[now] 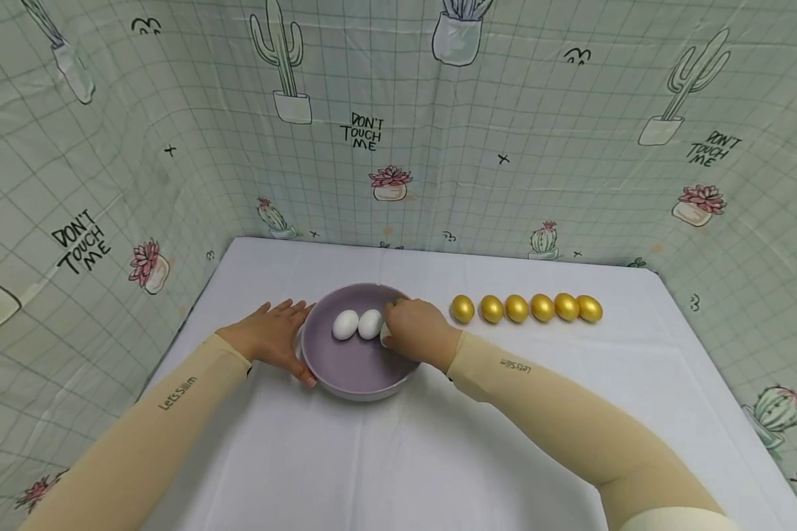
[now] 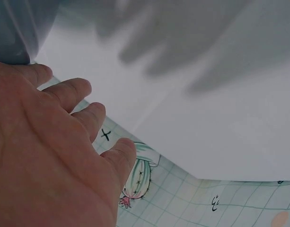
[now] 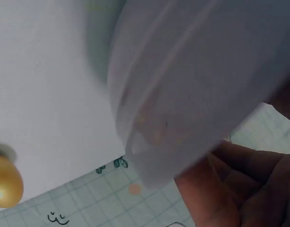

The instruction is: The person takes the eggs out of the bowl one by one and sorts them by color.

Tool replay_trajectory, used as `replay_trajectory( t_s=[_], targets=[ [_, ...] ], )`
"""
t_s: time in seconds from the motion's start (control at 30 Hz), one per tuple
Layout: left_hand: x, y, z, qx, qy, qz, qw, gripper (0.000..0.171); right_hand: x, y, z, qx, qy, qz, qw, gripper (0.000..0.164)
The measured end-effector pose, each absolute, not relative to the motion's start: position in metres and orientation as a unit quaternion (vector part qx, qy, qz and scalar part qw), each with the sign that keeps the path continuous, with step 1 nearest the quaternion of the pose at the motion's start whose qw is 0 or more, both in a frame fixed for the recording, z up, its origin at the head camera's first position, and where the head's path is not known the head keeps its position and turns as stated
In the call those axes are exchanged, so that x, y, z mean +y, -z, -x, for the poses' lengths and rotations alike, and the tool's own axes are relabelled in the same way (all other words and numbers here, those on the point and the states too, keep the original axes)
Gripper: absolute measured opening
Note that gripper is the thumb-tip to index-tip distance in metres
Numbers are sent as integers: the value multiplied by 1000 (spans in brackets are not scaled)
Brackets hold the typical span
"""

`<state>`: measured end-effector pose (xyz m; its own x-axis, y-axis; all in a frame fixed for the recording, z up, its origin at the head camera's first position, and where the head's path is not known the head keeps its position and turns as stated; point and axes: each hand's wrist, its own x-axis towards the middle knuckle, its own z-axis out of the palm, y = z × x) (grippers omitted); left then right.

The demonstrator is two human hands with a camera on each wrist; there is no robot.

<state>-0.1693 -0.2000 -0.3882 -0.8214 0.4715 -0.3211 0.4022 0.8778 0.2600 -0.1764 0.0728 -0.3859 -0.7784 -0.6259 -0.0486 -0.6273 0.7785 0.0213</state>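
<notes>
A round mauve bowl [image 1: 359, 372] stands on the table in the head view. Inside it, two white eggs [image 1: 345, 324] lie side by side. My right hand [image 1: 420, 332] reaches over the bowl's right rim with fingers curled round a third white egg [image 1: 384, 335], which is mostly hidden by the hand. In the right wrist view the bowl's outer wall [image 3: 192, 85] blocks the fingertips and that egg. My left hand [image 1: 272, 338] rests against the bowl's left side, its fingers extended and thumb toward the front; the left wrist view shows the fingers [image 2: 71, 92] spread.
Several gold eggs [image 1: 516, 308] lie in a row on the white-covered table [image 1: 505, 450], right of the bowl. One gold egg [image 3: 6, 182] appears at the left of the right wrist view. A cactus-print cloth [image 1: 398, 88] hangs behind and beside the table.
</notes>
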Motion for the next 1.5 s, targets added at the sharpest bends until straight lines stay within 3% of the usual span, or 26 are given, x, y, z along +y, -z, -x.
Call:
replay_trajectory(
  t_s=[0.23, 0.47, 0.77, 1.13, 1.5],
  targets=[
    [-201, 389, 170, 949, -90, -232, 192, 138, 65, 400, 178, 948, -25, 318, -3, 34],
    [-201, 390, 170, 949, -91, -232, 193, 137, 66, 404, 181, 947, 10, 321, 28, 23],
    [-201, 389, 170, 950, -90, -233, 189, 137, 67, 408, 186, 944, 30, 324, 62, 40],
    [-201, 390, 171, 949, -89, -234, 189, 137, 64, 410, 187, 941, 42, 326, 78, 39],
    [-201, 389, 170, 949, -92, -232, 192, 137, 66, 408, 186, 937, 68, 327, 100, 50]
  ],
)
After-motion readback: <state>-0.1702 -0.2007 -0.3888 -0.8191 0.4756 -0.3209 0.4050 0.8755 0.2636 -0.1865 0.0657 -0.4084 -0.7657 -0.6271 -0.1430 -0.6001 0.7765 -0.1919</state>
